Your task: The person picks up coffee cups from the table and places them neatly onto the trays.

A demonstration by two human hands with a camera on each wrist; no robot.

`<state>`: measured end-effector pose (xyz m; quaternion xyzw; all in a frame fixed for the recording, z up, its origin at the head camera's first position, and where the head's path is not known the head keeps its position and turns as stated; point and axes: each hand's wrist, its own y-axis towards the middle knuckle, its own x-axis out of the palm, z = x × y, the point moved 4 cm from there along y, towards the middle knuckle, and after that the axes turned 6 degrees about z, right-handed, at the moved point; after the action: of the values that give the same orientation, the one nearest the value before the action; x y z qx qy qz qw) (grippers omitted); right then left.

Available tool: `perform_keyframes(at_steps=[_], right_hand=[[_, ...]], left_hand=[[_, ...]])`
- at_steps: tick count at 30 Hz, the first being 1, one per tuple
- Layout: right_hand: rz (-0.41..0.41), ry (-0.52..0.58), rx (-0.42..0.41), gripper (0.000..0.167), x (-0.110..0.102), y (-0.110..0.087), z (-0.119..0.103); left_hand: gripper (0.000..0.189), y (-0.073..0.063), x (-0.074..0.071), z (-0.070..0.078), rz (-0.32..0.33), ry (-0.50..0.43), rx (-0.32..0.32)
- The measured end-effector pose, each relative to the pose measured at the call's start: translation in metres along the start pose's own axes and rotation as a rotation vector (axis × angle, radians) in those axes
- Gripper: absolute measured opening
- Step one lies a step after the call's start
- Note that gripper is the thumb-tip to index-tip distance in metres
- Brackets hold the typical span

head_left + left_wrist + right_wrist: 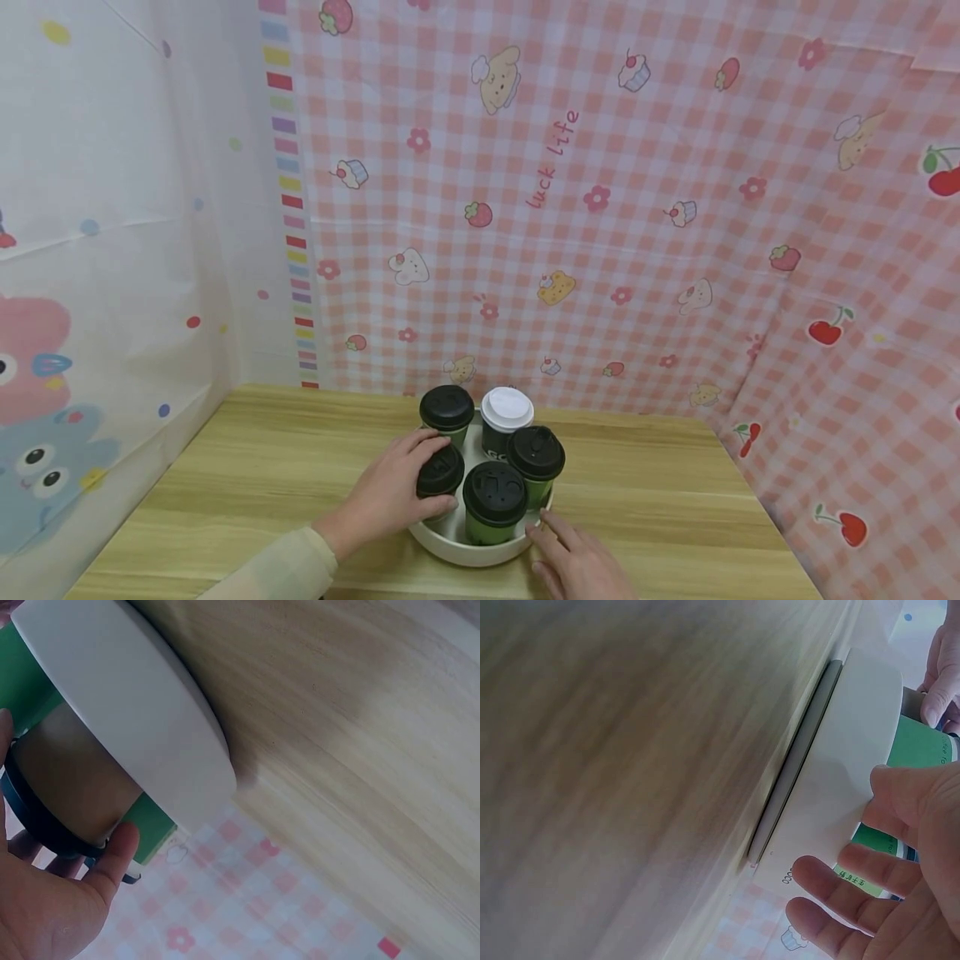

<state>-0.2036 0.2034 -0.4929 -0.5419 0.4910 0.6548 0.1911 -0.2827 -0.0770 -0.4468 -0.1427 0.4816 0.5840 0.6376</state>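
Note:
A round white tray (472,557) on the table bears several lidded paper cups. My left hand (393,487) grips the black-lidded cup (442,473) on the tray's left side, thumb and fingers around its lid. In the left wrist view this cup's brown side (75,772) shows above the tray wall. At the front right, my right hand (577,558) has its fingers loosely extended by the tray's rim. The right wrist view shows its thumb (900,784) at the rim, beside a green cup (919,742); whether it presses the tray I cannot tell.
Around the gripped cup stand a white-lidded cup (507,408) at the back, a black-lidded cup (447,407) behind left, another black-lidded cup (536,454) at right and a green one (495,500) in front. Patterned cloths (600,250) hang behind the wooden table (637,483).

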Motion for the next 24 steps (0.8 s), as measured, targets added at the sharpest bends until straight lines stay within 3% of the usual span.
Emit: perform_keyframes(at_steps=[9, 14, 24], right_hand=[[-0.079, 0.042, 0.045, 0.041, 0.000, 0.002, 0.001], [-0.056, 0.030, 0.023, 0.041, -0.001, 0.002, 0.001], [-0.039, 0.016, -0.007, 0.042, 0.000, 0.002, 0.000]], left_hand=[[0.082, -0.003, -0.006, -0.001, 0.010, 0.021, -0.014], [0.082, -0.006, -0.011, -0.003, 0.007, 0.041, -0.018], [0.083, -0.019, -0.030, -0.008, 0.072, 0.073, 0.018]])
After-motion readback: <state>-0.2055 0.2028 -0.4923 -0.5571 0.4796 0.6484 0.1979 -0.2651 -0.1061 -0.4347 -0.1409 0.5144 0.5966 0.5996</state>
